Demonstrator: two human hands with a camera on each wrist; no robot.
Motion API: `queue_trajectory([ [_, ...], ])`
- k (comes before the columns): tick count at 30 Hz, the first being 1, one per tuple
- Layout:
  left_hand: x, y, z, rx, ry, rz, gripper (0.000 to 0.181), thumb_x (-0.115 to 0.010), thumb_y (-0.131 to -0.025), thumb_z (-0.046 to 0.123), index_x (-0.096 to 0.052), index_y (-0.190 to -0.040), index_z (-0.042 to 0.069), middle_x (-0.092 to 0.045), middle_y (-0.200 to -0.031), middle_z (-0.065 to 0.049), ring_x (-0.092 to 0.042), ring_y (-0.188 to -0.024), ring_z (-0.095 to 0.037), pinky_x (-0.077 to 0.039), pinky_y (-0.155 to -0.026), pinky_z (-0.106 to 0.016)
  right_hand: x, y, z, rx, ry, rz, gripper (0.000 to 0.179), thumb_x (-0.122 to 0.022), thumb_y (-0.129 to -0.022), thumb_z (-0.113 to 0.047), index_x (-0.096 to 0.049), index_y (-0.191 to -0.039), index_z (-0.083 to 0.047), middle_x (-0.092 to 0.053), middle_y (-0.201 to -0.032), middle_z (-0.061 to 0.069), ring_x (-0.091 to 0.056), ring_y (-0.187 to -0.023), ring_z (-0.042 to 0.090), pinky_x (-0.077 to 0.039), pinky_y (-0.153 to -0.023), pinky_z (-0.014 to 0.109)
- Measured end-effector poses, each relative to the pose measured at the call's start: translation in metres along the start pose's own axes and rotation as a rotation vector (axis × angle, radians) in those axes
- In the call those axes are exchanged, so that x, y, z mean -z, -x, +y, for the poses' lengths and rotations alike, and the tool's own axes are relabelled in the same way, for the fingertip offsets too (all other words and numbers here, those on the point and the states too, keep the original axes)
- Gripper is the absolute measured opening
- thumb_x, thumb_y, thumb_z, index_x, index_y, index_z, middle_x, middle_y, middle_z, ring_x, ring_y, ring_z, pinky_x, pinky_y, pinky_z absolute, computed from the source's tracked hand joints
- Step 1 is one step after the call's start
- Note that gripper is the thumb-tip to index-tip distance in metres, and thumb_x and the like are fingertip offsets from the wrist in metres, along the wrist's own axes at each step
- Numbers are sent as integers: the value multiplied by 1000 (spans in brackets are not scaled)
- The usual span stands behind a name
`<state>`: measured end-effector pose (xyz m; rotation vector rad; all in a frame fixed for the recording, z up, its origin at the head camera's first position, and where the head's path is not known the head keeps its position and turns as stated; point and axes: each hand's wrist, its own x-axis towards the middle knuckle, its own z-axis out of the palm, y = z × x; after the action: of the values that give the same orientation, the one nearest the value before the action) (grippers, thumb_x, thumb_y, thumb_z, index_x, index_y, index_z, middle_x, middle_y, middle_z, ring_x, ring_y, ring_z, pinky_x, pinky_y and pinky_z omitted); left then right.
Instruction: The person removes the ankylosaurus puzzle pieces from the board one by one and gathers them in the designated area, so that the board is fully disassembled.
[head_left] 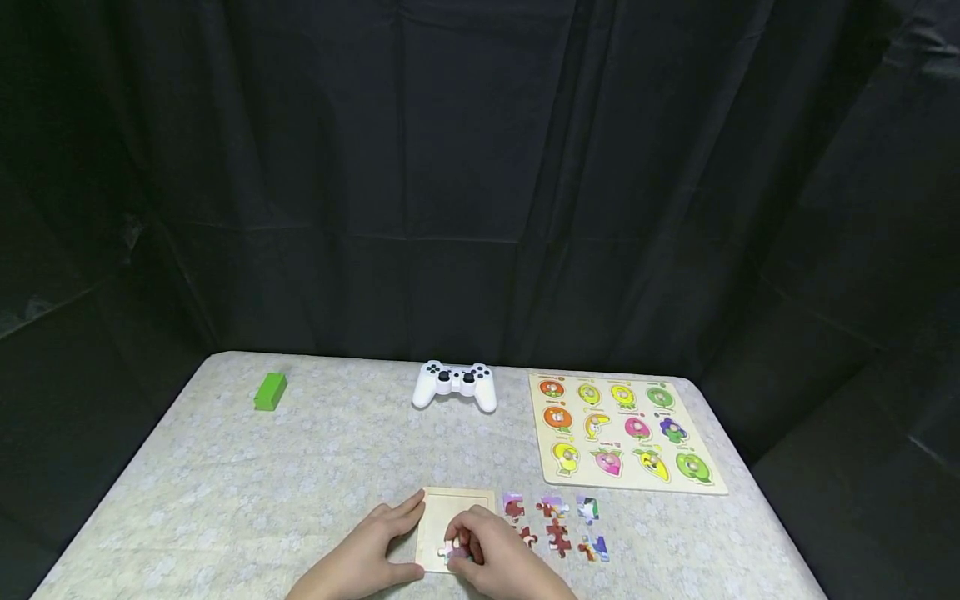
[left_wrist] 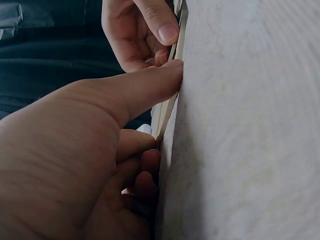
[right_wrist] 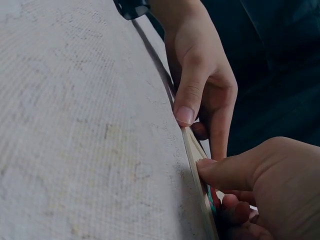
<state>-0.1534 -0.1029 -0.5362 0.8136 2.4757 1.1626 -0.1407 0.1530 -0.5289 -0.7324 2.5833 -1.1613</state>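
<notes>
A shallow wooden puzzle tray (head_left: 435,525) lies flat at the table's front. My left hand (head_left: 377,540) holds it by the left side, the thumb at the near corner and the index finger at the far one. In the left wrist view the thumb (left_wrist: 150,82) bears on the tray's edge. Over the tray's near part, my right hand (head_left: 491,550) pinches a jigsaw piece (head_left: 452,552), mostly hidden by the fingers. In the right wrist view a red and green strip of it shows under that thumb (right_wrist: 225,172). Several loose jigsaw pieces (head_left: 558,537) lie right of the tray.
A wooden fruit puzzle board (head_left: 622,482) with knobbed pieces lies at the back right. A white game controller (head_left: 455,385) rests at the table's far edge, and a green block (head_left: 270,392) at the far left. Black curtain (head_left: 465,183) surrounds the patterned tablecloth (head_left: 225,500).
</notes>
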Motion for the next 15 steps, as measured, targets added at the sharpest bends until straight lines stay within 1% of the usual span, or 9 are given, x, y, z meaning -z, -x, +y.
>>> queue_trajectory([
  [4, 0, 0, 0, 5, 8, -3, 87, -87, -87, 40, -52, -154, -2, -39, -170, -9, -49, -107, -4, -49, -108, -35, 0, 1, 0, -30, -20, -14, 20, -80, -94, -19, -64, -106, -20, -51, -91, -12, -49, -71, -3, -46, -64, 18],
  [8, 0, -1, 0, 11, 17, -5, 86, -88, -86, 39, -52, -154, -2, -39, -170, -8, -49, -108, -4, -49, -108, -32, 1, 2, 0, -17, -30, -11, 23, -82, -93, -19, -64, -106, -20, -52, -89, -11, -49, -71, -2, -46, -63, 18],
  [11, 0, -1, 1, 13, 16, -5, 87, -88, -86, 39, -52, -153, -2, -40, -169, -8, -49, -107, -4, -49, -108, -33, 1, 2, 0, -2, -37, -8, 23, -81, -94, -19, -63, -107, -19, -53, -86, -11, -49, -69, -3, -45, -63, 18],
  [15, 1, 0, 2, 18, 10, 0, 88, -88, -85, 40, -52, -154, -2, -39, -170, -8, -48, -105, -3, -49, -108, -36, 1, 3, 1, -10, -67, -7, 21, -79, -97, -22, -61, -107, -20, -53, -87, -10, -48, -70, -2, -45, -63, 19],
])
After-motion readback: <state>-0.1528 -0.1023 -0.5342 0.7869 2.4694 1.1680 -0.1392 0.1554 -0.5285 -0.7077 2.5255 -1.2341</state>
